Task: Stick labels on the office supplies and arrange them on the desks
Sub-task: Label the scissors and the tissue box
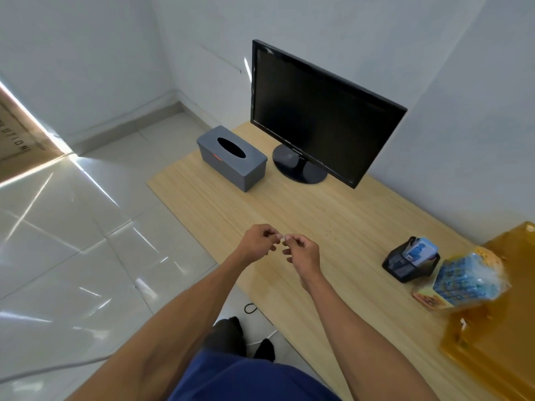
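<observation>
My left hand (260, 241) and my right hand (302, 253) meet over the front edge of the wooden desk (304, 215), fingertips pinched together around something tiny and pale, maybe a label (283, 237); it is too small to make out. A grey tissue box (231, 157) with a small red label on its front side stands at the desk's far left. Beside it stands a black monitor (318, 111). At the right sit a black mesh holder (411, 261) with cards in it and a blue wrapped pack (469, 277).
A yellow tray-like surface (498, 337) lies at the desk's right end, under the blue pack. White walls close off the back and right. Glossy tiled floor (86, 256) spreads to the left, with a black cable loop near my feet.
</observation>
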`<state>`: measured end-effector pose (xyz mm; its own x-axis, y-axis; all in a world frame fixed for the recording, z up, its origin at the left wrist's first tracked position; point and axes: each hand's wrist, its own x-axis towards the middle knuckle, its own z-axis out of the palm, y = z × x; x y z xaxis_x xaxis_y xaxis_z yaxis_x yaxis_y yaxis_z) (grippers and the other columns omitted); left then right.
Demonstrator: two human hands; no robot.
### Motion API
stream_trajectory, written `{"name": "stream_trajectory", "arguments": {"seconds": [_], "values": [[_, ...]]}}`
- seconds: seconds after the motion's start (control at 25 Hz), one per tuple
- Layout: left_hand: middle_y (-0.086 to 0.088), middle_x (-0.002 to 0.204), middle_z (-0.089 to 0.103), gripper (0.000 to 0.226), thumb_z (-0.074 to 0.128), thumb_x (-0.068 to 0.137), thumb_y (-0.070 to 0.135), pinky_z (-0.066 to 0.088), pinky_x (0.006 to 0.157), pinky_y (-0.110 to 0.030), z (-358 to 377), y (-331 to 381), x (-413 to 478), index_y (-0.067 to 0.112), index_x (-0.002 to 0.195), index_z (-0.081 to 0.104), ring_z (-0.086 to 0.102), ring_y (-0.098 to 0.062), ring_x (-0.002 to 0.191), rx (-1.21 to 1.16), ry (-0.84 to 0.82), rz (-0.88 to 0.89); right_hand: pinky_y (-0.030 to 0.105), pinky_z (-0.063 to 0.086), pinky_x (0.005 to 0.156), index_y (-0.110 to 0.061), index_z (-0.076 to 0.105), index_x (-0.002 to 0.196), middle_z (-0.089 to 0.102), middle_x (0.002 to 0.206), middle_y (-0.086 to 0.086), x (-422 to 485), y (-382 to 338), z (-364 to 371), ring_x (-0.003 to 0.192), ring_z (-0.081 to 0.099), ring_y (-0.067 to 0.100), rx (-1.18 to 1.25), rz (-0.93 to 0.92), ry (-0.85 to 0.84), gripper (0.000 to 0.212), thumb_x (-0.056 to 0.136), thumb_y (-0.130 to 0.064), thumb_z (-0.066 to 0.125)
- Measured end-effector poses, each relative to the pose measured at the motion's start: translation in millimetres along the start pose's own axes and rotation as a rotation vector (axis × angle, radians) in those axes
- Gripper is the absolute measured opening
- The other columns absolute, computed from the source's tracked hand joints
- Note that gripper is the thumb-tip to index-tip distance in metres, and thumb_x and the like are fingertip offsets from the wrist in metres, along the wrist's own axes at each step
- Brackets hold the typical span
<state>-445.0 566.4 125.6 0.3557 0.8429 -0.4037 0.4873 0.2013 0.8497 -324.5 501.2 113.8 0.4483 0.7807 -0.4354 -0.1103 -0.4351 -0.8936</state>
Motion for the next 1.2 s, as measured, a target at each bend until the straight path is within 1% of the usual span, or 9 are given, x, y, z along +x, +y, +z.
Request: {"name": "stream_trajectory", "arguments": {"seconds": [0.2,0.28,0.44,0.6,0.76,0.92,1.08,1.16,1.2], "values": [[-0.006,0.098,0.068,0.015,0.047,0.100,0.015,0.050,0.065,-0.027,-8.0,17.6,25.3,0.011,0.094,0.060,0.067,-0.014,0.080,0.085,-0.043,0.024,0.026,0.049,0.063,-0.017,0.071,0.092,0.071,0.086,0.000,17.7,-15.4,1.9,0.070,0.064,0.012,0.031,0.000,-0.001,0.009,0.093,-0.020,0.062],[-0.005,0.098,0.068,0.014,0.048,0.099,0.016,0.051,0.065,-0.026,-11.8,24.2,37.4,0.011,0.094,0.060,0.067,-0.013,0.079,0.106,-0.054,0.060,0.026,0.049,0.064,-0.016,0.071,0.091,0.071,0.087,0.000,26.5,-21.6,3.2,0.071,0.064,0.013,0.035,-0.001,0.007,0.009,0.092,-0.021,0.063],[-0.002,0.093,0.070,0.017,0.058,0.097,0.029,0.050,0.061,-0.024,-24.5,29.6,56.7,0.013,0.097,0.064,0.069,-0.015,0.077,0.099,-0.087,0.146,0.027,0.051,0.065,-0.017,0.072,0.091,0.074,0.087,-0.003,43.9,-32.8,15.3,0.072,0.065,0.011,0.064,-0.007,0.032,0.012,0.091,-0.027,0.065],[-0.003,0.085,0.069,0.014,0.055,0.098,0.014,0.045,0.057,-0.012,-50.0,35.2,83.6,0.007,0.091,0.065,0.064,-0.012,0.072,0.126,-0.010,0.251,0.027,0.049,0.064,-0.014,0.072,0.089,0.074,0.086,-0.003,65.3,-48.9,49.2,0.075,0.065,0.014,0.108,-0.002,0.079,0.011,0.090,-0.022,0.064],[-0.002,0.082,0.069,0.011,0.058,0.096,0.015,0.050,0.065,-0.021,-95.5,43.9,120.0,0.008,0.092,0.066,0.063,-0.010,0.069,0.167,-0.019,0.366,0.027,0.049,0.065,-0.012,0.071,0.092,0.073,0.084,-0.004,88.2,-76.9,96.4,0.073,0.063,0.012,0.141,-0.013,0.118,0.016,0.092,-0.025,0.062],[-0.003,0.087,0.066,0.012,0.064,0.093,0.018,0.049,0.068,-0.021,-151.7,42.6,157.0,0.014,0.104,0.064,0.060,-0.011,0.075,0.127,-0.049,0.399,0.024,0.048,0.061,-0.012,0.071,0.093,0.071,0.083,-0.003,111.6,-107.8,145.3,0.071,0.060,0.010,0.159,-0.041,0.170,0.014,0.094,-0.021,0.060],[-0.002,0.087,0.067,0.010,0.065,0.092,0.013,0.050,0.070,-0.024,-201.2,34.3,188.5,0.015,0.102,0.066,0.062,-0.015,0.077,0.130,-0.108,0.411,0.022,0.047,0.056,-0.014,0.071,0.089,0.068,0.077,-0.001,131.3,-123.6,194.1,0.067,0.057,0.009,0.159,-0.037,0.226,0.011,0.093,-0.017,0.061],[0.001,0.091,0.067,0.010,0.065,0.091,0.014,0.046,0.077,-0.025,-217.7,32.8,197.9,0.014,0.101,0.068,0.060,-0.010,0.081,0.179,-0.086,0.460,0.026,0.050,0.060,-0.017,0.069,0.087,0.067,0.078,0.001,137.9,-122.5,208.9,0.069,0.059,0.012,0.128,-0.026,0.270,0.012,0.094,-0.017,0.060],[0.000,0.097,0.066,0.012,0.064,0.091,0.014,0.046,0.083,-0.028,-228.5,30.9,207.1,0.014,0.103,0.068,0.059,-0.011,0.089,0.231,-0.032,0.493,0.029,0.053,0.065,-0.019,0.069,0.087,0.068,0.081,0.000,142.4,-121.1,217.1,0.072,0.061,0.013,0.094,-0.021,0.291,0.012,0.094,-0.018,0.059]]}}
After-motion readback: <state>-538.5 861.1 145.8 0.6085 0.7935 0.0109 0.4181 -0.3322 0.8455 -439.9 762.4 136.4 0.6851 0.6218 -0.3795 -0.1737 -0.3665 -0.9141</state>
